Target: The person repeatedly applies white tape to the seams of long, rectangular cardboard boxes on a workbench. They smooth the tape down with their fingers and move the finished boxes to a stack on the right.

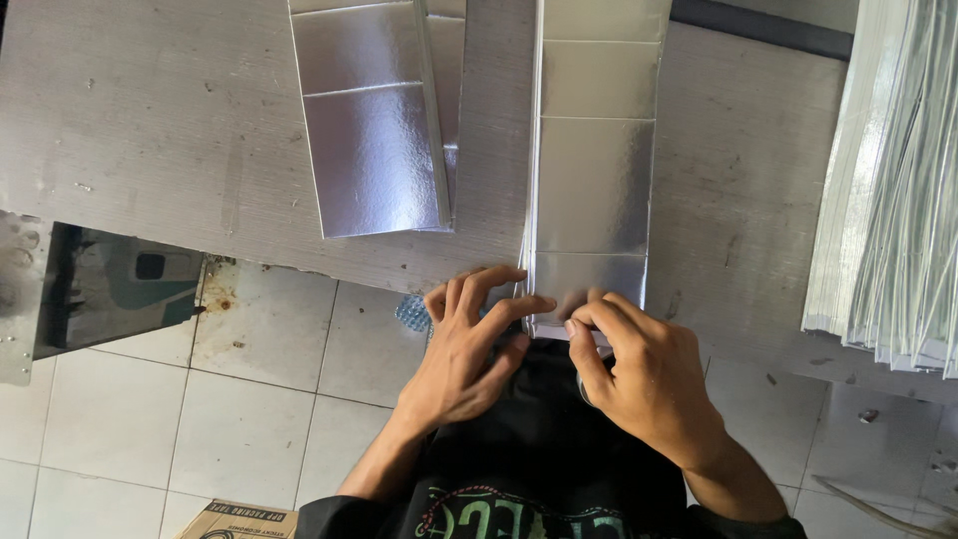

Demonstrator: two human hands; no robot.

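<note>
While the silver foil-faced sheet [591, 180] lies at the near edge of the grey surface [150, 130], the left hand [464, 349] and right hand [639, 369] pinch its near end with clenched fingers, and it looks light, thin, slippery, crease-prone.
</note>
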